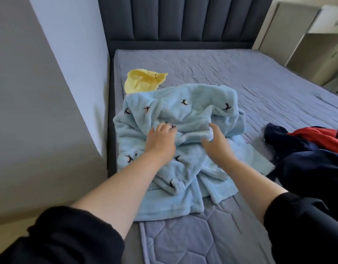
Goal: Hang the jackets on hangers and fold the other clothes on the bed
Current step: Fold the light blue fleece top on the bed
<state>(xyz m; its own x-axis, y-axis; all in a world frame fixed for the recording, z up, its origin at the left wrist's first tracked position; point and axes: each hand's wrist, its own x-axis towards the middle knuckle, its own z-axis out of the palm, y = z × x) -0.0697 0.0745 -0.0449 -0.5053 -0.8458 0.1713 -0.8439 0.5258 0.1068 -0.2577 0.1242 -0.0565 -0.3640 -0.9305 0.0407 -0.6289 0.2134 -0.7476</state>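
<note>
**Fleece under both hands**

Head view: our left hand (160, 139) curls its fingers (169, 129) into the blue fleece (183, 111), crumpled on the bed (259, 77) right under them. Our right hand (216, 142) spreads loose beside. The fleece runs lengthwise back towards us.

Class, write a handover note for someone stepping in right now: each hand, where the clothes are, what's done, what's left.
Left hand: fingers curl into the blue fleece garment. Right hand: open, at a fold of it.
Fleece lies rumpled on the bed; yellow garment behind it; navy and red clothes heaped on the right.
Done: nothing looks folded or hung.
To do: fold fleece and yellow garment, sort the heap; no hanger in view.
</note>
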